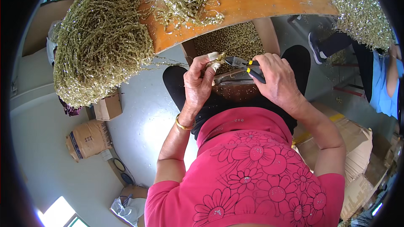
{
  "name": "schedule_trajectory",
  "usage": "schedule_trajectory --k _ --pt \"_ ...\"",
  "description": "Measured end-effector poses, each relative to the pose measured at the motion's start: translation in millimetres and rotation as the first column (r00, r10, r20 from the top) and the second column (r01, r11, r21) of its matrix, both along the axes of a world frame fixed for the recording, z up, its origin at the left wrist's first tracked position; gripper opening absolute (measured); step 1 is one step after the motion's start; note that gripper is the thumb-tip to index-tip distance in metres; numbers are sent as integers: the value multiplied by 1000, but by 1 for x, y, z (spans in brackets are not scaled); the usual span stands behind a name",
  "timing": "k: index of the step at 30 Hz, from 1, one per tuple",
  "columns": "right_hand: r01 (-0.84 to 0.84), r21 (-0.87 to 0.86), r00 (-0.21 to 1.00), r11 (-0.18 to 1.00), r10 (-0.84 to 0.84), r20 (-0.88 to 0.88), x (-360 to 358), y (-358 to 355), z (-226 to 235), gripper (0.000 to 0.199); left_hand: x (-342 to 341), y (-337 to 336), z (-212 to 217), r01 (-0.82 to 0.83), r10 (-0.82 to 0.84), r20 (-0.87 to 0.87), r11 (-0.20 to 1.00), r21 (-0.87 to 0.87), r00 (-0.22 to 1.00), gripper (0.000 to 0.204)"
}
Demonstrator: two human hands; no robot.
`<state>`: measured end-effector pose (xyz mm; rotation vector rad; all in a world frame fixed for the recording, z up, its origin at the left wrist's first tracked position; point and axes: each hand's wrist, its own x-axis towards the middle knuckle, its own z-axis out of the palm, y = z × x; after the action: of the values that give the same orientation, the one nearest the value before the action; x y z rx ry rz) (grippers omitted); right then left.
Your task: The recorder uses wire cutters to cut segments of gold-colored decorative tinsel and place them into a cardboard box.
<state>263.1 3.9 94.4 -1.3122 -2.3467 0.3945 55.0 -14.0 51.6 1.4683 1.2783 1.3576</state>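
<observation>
Got a bushy bundle of glittery gold strands [101, 38] hanging at ten o'clock. Pinching a small gold piece [223, 57], probably a strand end, with the left hand [199, 80] at twelve, above a brown cardboard box [268, 33] of gold beads [229, 40]. Gripping black-and-yellow-handled metal pliers [236, 62] right by it in the right hand [275, 77], around two.

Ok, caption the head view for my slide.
Right hand holds pliers, left hand pinches gold strand, above box of gold bits.
</observation>
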Motion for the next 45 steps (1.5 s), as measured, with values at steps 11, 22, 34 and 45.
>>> schedule_trajectory --k 11,22,34,45 --pt "31 -20 999 999 -31 -26 -8 3 -18 34 7 3 1 -90 91 -85 996 9 992 22" --pt "119 -115 953 986 -146 -267 -21 -2 -50 27 9 21 3 525 201 869 727 -442 453 12" --pt "100 -106 994 989 -104 -32 -8 12 -45 21 -12 43 17 181 -184 -811 978 -98 555 16" --pt "37 -401 975 915 -121 -185 6 30 -62 24 -9 59 -15 392 -331 214 711 -584 919 29"
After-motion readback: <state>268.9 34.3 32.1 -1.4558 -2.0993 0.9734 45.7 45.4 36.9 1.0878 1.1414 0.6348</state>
